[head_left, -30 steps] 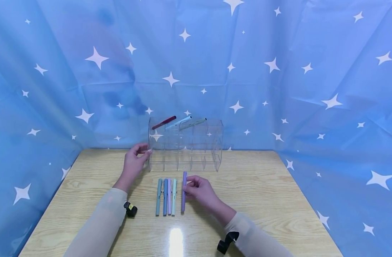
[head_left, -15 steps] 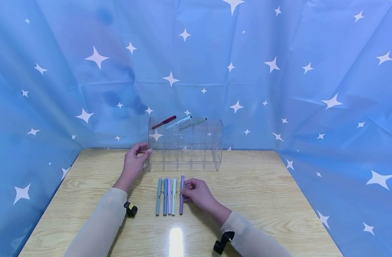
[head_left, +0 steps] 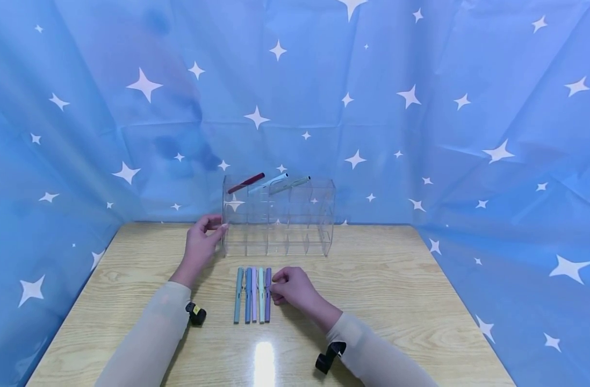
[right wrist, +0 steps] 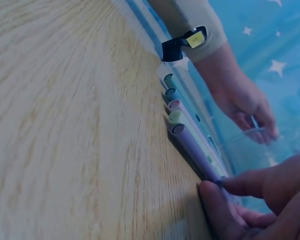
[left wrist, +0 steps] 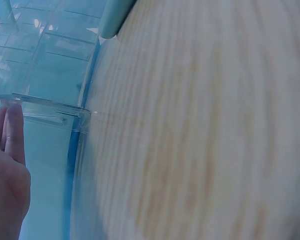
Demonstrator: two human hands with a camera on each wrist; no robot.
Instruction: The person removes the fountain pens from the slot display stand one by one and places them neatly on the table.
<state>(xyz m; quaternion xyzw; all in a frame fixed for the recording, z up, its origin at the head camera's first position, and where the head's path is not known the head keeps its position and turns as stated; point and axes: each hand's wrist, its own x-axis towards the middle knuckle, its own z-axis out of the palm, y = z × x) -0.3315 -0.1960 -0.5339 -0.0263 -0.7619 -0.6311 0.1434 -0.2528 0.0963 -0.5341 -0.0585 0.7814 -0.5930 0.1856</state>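
My left hand grips the left side wall of a clear compartmented pen organizer, with fingers behind the wall and thumb in front. In front of the organizer, my right hand pinches a purple pen between thumb and forefinger. That pen lies at the right end of a row, close beside a mint pen. Further left in the row are a lilac pen, a blue pen and a teal pen. In the right wrist view, the fingertips sit on the purple pen along its barrel.
Leaning in the organizer's top compartments are a dark red pen, a light blue pen and a pale green pen. A blue curtain with white stars hangs behind the wooden table.
My right hand has moved left with the purple pen, bringing it from apart on the right to right beside the mint pen. The left hand stays on the organizer.
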